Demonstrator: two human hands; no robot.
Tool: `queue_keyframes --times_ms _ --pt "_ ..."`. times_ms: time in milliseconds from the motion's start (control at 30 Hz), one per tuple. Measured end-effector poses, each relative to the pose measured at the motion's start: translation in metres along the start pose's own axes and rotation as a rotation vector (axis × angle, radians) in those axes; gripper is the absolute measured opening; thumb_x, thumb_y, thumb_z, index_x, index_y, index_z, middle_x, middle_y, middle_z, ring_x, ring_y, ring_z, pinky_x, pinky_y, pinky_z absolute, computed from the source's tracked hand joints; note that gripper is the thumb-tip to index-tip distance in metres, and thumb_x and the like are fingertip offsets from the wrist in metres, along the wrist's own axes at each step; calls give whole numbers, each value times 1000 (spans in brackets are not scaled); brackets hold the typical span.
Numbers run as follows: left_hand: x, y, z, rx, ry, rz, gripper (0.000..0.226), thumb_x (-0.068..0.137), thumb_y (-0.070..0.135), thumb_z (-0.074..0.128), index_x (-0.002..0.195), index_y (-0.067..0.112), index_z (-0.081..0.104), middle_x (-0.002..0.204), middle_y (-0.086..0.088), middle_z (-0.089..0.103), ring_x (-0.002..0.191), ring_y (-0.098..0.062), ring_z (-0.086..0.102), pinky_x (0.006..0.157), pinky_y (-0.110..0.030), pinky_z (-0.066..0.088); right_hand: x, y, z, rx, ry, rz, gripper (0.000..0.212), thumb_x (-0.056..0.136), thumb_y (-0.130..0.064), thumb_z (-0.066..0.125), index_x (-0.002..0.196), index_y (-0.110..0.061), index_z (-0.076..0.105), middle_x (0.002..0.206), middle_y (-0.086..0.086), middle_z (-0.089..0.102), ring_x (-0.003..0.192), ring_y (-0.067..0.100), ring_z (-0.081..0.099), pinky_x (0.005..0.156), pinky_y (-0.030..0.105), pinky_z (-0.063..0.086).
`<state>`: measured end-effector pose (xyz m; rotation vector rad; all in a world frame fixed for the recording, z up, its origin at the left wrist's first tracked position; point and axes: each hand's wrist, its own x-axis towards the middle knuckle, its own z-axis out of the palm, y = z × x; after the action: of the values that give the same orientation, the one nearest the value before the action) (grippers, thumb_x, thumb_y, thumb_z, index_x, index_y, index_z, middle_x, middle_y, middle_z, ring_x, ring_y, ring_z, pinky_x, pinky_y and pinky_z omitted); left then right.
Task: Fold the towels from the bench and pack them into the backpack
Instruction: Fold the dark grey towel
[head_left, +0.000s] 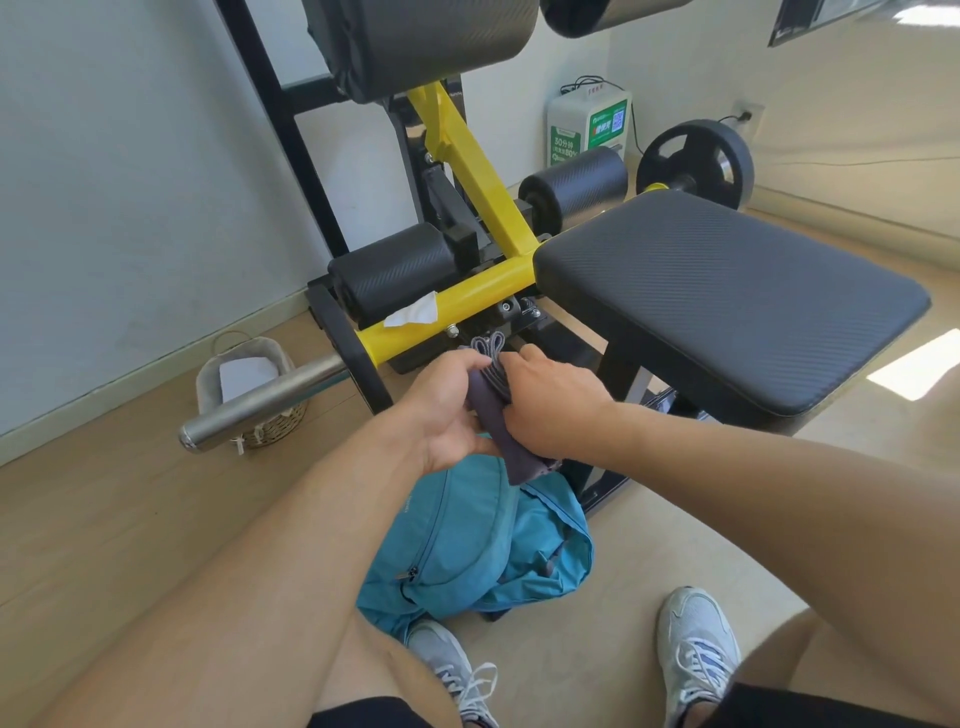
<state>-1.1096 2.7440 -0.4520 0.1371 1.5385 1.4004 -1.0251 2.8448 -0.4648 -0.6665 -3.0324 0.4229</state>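
Note:
A folded grey towel (493, 415) hangs upright between both hands, its looped folds showing at the top and its lower end dangling. My left hand (447, 410) grips it from the left. From the right, my right hand (550, 405) grips the same bundle, fingers wrapped over it. Directly below on the floor lies the teal backpack (478, 551), its top opening just under the towel's lower end. The black padded bench (727, 291) stands to the right with nothing on its pad.
The bench's yellow frame (467, 296) with black roller pads and a white tissue (413, 312) is just behind my hands. A steel bar (260, 400) sticks out left over a wicker basket (249, 389). My sneakers (696, 654) stand near the backpack.

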Motion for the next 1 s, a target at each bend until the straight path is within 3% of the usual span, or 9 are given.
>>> queue_keyframes --times_ms 167,267,333,500,600,700,733,833,1000 --pt "-2 3 -2 -93 -26 2 32 100 29 41 102 6 63 82 -15 66 72 -28 64 77 -48 58 -10 0 -11 131 -135 -6 50 89 -60 51 122 -22 48 111 2 47 89 21 54 75 37 42" --pt "-3 4 -3 -65 -41 0 37 96 23 40 117 1 60 98 -19 65 80 -31 65 81 -48 58 -9 10 -22 168 -219 -43 52 81 -56 67 119 -24 49 111 1 48 89 19 57 79 38 53" --pt "-4 6 -4 -46 -68 -9 47 95 19 37 133 -4 55 118 -22 67 101 -35 70 87 -47 60 -9 19 -21 86 -244 -62 60 75 -48 76 122 -24 46 112 2 48 89 20 58 81 40 57" --pt "-7 10 -16 1 -208 -40 45 100 9 32 140 -6 48 136 -30 61 126 -42 62 106 -45 49 -5 33 -11 103 -175 7 47 80 -34 72 122 -23 53 110 3 56 91 19 59 78 36 58" --pt "-5 13 -24 85 -110 -3 42 101 12 53 142 0 50 140 -24 61 123 -35 65 101 -43 56 0 41 -16 185 -144 20 59 84 -22 64 142 -23 49 124 3 59 108 24 60 83 36 56" --pt "5 6 -42 365 45 79 96 73 30 91 153 13 42 146 -9 57 129 -29 58 96 -37 52 -3 44 -27 389 -196 -14 61 87 -10 60 145 -27 48 125 -1 66 109 19 65 86 35 60" --pt "7 4 -45 376 6 73 96 66 35 94 148 13 49 141 -7 62 131 -30 57 99 -37 51 -4 46 -30 453 -224 -36 59 88 -7 61 142 -29 51 120 -4 69 104 15 67 84 32 61" --pt "8 0 -43 297 -85 96 56 71 34 81 121 11 70 120 -8 75 126 -29 63 111 -43 47 -8 49 -36 585 -315 -76 54 89 -6 68 135 -31 54 112 -9 68 98 9 69 75 23 61" --pt "11 -3 -39 275 -43 255 47 74 43 77 112 15 75 111 -3 77 109 -19 69 97 -39 56 -9 60 -35 672 -440 -71 42 95 -5 64 134 -20 58 117 -3 71 106 14 70 92 36 60"
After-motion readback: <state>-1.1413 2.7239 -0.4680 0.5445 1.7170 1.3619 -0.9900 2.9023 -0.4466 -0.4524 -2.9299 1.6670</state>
